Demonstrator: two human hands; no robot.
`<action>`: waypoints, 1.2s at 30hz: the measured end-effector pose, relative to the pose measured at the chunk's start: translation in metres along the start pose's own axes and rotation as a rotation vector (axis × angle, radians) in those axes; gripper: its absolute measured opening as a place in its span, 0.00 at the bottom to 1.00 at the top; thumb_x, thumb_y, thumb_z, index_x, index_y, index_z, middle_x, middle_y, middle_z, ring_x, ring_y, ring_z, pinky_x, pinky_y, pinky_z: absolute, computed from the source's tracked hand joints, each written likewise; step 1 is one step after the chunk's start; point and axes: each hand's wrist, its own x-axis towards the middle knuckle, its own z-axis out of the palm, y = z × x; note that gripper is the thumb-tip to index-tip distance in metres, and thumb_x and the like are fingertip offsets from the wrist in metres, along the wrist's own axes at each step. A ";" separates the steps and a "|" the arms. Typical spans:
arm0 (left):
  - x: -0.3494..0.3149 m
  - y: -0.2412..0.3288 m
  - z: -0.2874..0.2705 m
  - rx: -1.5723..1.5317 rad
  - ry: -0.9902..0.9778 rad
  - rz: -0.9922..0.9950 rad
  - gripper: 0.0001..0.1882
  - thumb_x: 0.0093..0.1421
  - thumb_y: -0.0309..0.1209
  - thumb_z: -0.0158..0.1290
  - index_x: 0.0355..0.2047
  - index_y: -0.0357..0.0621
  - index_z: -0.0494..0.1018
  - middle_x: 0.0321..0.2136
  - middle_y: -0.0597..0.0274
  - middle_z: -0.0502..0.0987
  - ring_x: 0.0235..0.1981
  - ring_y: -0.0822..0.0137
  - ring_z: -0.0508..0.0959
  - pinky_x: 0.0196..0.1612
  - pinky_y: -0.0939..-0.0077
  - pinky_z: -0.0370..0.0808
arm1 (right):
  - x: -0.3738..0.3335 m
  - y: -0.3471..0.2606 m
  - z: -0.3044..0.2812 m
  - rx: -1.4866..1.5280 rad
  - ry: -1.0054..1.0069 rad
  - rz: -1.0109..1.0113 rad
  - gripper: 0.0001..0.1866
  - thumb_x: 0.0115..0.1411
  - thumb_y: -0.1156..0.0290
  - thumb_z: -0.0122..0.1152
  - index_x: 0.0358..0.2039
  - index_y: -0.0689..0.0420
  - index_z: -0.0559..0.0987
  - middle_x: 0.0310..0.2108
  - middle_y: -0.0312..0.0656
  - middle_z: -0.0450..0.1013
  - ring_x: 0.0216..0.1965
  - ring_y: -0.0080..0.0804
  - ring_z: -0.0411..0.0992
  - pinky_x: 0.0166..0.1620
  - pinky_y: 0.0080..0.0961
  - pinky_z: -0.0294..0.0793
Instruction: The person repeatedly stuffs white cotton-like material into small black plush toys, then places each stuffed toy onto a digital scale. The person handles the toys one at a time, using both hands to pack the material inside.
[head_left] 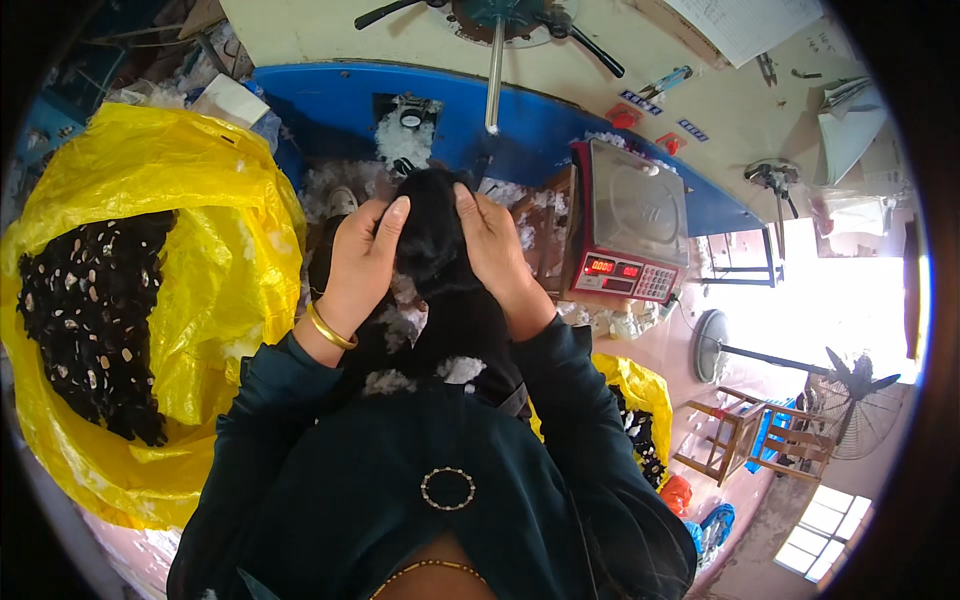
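Between my two hands is a black, short-furred plush piece [430, 225], rounded at its top and held above my lap. My left hand [362, 255], with a gold bangle at the wrist, grips its left side, the thumb lying on top. On the opposite side my right hand [497, 245] grips it in the same way, thumb up. The fingertips of both hands are hidden behind the piece. Tufts of white fluff [460, 370] lie on my dark clothing below it. A metal tube [495, 80] sticks out from the machine just beyond the hands.
At left stands a big yellow sack [215, 240] with many black plush pieces [95, 320]. To the right is a red digital scale [625, 225] with a steel pan. A smaller yellow sack [650, 385], a wooden chair [725, 430] and a fan [850, 400] stand farther right.
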 end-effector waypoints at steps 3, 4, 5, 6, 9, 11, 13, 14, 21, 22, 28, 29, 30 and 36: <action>0.000 0.002 -0.005 -0.235 0.025 -0.064 0.19 0.67 0.37 0.48 0.21 0.39 0.63 0.16 0.62 0.59 0.20 0.71 0.58 0.25 0.75 0.60 | 0.001 -0.010 0.003 -0.136 0.234 -0.300 0.06 0.56 0.74 0.63 0.31 0.61 0.76 0.31 0.45 0.71 0.26 0.37 0.72 0.32 0.28 0.72; 0.000 0.001 -0.009 -0.175 0.019 -0.037 0.19 0.67 0.36 0.48 0.21 0.39 0.63 0.17 0.63 0.59 0.20 0.71 0.58 0.25 0.75 0.60 | -0.002 -0.020 -0.003 -0.111 0.170 -0.295 0.07 0.55 0.74 0.64 0.33 0.62 0.76 0.30 0.44 0.71 0.27 0.35 0.72 0.33 0.26 0.71; 0.001 -0.001 -0.012 -0.120 0.012 -0.007 0.18 0.67 0.36 0.48 0.21 0.39 0.62 0.17 0.64 0.58 0.20 0.72 0.58 0.25 0.76 0.59 | -0.007 -0.031 -0.011 -0.092 0.109 -0.292 0.08 0.54 0.75 0.64 0.34 0.62 0.76 0.29 0.43 0.71 0.27 0.33 0.71 0.33 0.24 0.71; 0.002 -0.001 -0.013 -0.065 0.006 0.022 0.18 0.67 0.35 0.48 0.21 0.39 0.62 0.17 0.65 0.58 0.20 0.73 0.57 0.25 0.76 0.59 | -0.010 -0.037 -0.015 -0.072 0.047 -0.289 0.10 0.54 0.76 0.64 0.36 0.62 0.75 0.28 0.42 0.72 0.28 0.31 0.71 0.34 0.22 0.70; 0.001 0.010 -0.011 0.040 -0.037 0.130 0.17 0.66 0.34 0.48 0.23 0.38 0.62 0.17 0.61 0.60 0.19 0.68 0.59 0.25 0.74 0.60 | -0.009 -0.026 -0.011 0.100 -0.164 -0.086 0.12 0.53 0.72 0.67 0.34 0.64 0.75 0.27 0.38 0.71 0.27 0.23 0.69 0.31 0.20 0.69; -0.001 0.013 -0.012 0.056 -0.061 0.161 0.15 0.65 0.32 0.49 0.23 0.37 0.63 0.18 0.58 0.61 0.19 0.64 0.61 0.24 0.73 0.61 | -0.005 -0.015 -0.012 0.231 -0.297 0.054 0.11 0.55 0.71 0.67 0.31 0.64 0.74 0.25 0.36 0.71 0.26 0.18 0.68 0.29 0.18 0.68; -0.001 0.014 -0.013 0.064 -0.055 0.162 0.15 0.65 0.32 0.49 0.24 0.38 0.64 0.18 0.58 0.61 0.18 0.64 0.61 0.24 0.72 0.61 | -0.003 -0.017 -0.016 0.347 -0.360 0.139 0.09 0.57 0.72 0.65 0.33 0.62 0.74 0.24 0.33 0.69 0.24 0.16 0.68 0.27 0.15 0.67; -0.002 0.014 -0.013 0.069 -0.055 0.160 0.15 0.65 0.32 0.49 0.24 0.38 0.64 0.18 0.58 0.61 0.18 0.64 0.61 0.24 0.72 0.61 | -0.003 -0.017 -0.017 0.407 -0.390 0.185 0.08 0.58 0.73 0.64 0.33 0.61 0.73 0.24 0.31 0.68 0.24 0.16 0.67 0.27 0.14 0.66; 0.007 0.002 -0.011 0.141 -0.066 0.016 0.16 0.66 0.35 0.50 0.24 0.40 0.65 0.18 0.69 0.61 0.22 0.76 0.58 0.25 0.80 0.59 | -0.001 -0.029 -0.020 0.472 -0.434 0.181 0.10 0.61 0.71 0.60 0.28 0.62 0.69 0.19 0.34 0.67 0.16 0.19 0.67 0.19 0.18 0.63; 0.010 -0.004 -0.012 0.073 -0.088 -0.025 0.16 0.66 0.36 0.50 0.23 0.40 0.66 0.18 0.69 0.62 0.22 0.77 0.59 0.25 0.81 0.59 | -0.001 -0.030 -0.022 0.410 -0.476 0.188 0.11 0.61 0.70 0.61 0.27 0.62 0.69 0.18 0.35 0.67 0.14 0.20 0.67 0.18 0.19 0.62; 0.025 0.008 -0.003 -0.463 -0.127 -0.456 0.16 0.65 0.37 0.52 0.22 0.42 0.70 0.17 0.73 0.65 0.20 0.77 0.66 0.24 0.84 0.64 | 0.001 -0.019 -0.045 -0.061 -0.517 -0.145 0.18 0.55 0.64 0.66 0.21 0.61 0.68 0.16 0.44 0.62 0.13 0.32 0.63 0.20 0.28 0.62; 0.029 0.012 0.000 -0.492 -0.119 -0.490 0.15 0.65 0.37 0.52 0.23 0.42 0.70 0.17 0.72 0.66 0.20 0.77 0.68 0.25 0.84 0.66 | 0.012 -0.020 -0.048 -0.110 -0.367 -0.319 0.19 0.54 0.65 0.67 0.20 0.62 0.67 0.15 0.44 0.61 0.14 0.31 0.61 0.21 0.28 0.61; 0.033 0.014 0.002 -0.520 -0.107 -0.529 0.14 0.64 0.37 0.52 0.25 0.42 0.71 0.17 0.70 0.67 0.21 0.77 0.69 0.25 0.84 0.67 | 0.022 -0.024 -0.048 -0.154 -0.218 -0.488 0.19 0.53 0.67 0.68 0.19 0.63 0.67 0.15 0.44 0.59 0.15 0.30 0.58 0.21 0.28 0.60; 0.077 0.014 0.034 -0.657 -0.105 -0.354 0.13 0.62 0.41 0.54 0.34 0.45 0.72 0.31 0.68 0.74 0.34 0.77 0.72 0.38 0.81 0.69 | 0.121 -0.021 -0.024 -0.298 0.288 -0.402 0.19 0.52 0.65 0.65 0.17 0.64 0.67 0.14 0.49 0.57 0.18 0.34 0.49 0.21 0.31 0.58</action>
